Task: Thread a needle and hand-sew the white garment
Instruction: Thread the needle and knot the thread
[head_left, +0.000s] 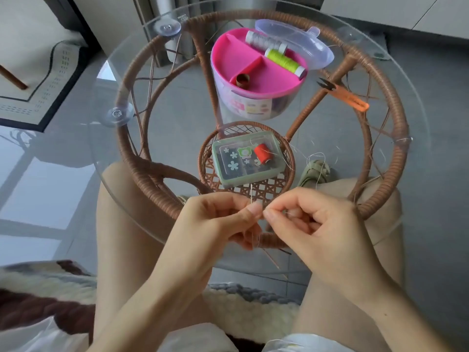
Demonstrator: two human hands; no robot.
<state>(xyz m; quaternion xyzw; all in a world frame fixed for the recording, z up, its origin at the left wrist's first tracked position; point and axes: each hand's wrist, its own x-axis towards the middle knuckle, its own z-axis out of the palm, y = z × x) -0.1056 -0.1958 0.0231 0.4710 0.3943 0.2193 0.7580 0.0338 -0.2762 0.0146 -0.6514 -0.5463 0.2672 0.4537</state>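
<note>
My left hand point(220, 221) pinches the needle point(251, 196) upright and my right hand point(313, 218) pinches the thread point(258, 239) just beside it, so I'd keep that tip short and ease it slowly into the eye.

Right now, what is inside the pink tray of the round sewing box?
A grey thread spool and a green thread spool lie together at the back; a brown thimble sits near the front rim. Whatever is stored beneath the pink tray is blurred.

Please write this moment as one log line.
step: threading | left hand: pinches needle | right hand: pinches thread | snips: on table
</note>
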